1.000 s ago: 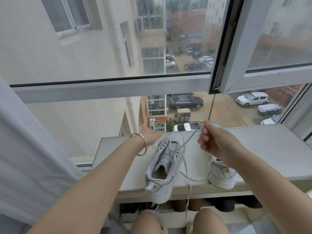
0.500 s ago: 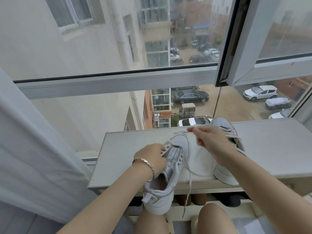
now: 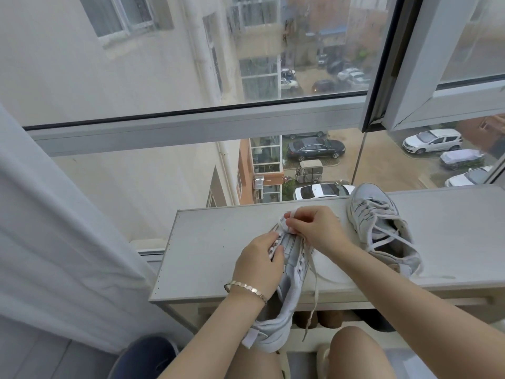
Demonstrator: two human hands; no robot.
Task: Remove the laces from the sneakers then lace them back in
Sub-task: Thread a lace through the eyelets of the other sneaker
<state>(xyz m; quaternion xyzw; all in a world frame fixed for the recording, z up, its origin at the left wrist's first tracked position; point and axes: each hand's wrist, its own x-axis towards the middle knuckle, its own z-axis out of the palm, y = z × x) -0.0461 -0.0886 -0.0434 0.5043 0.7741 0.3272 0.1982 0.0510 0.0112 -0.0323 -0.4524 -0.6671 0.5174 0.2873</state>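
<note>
The white leather sneaker (image 3: 292, 269) lies heel toward the person, its heel hanging off the front edge of the pale grey board shelf (image 3: 205, 242) above the knees. The left hand (image 3: 259, 266) grips its side, fingers curled over the eyelet row; if that grip slackens during a tug, the shoe would likely tip off the edge. The flat white lace (image 3: 314, 291) dangles one loose end below the shelf, where it could catch on a knee. Farther up, near the toe, the right hand (image 3: 314, 231) pinches the lace at the lowest eyelets; a sharply angled pull may jam it there. The second white sneaker (image 3: 382, 231), lace in place, rests just right of that hand, and a wide sweep could knock it. No brand or writing is readable: the white heel tab (image 3: 250, 339) looks blank, and the parked cars (image 3: 314, 149) beyond the glass are too distant
</note>
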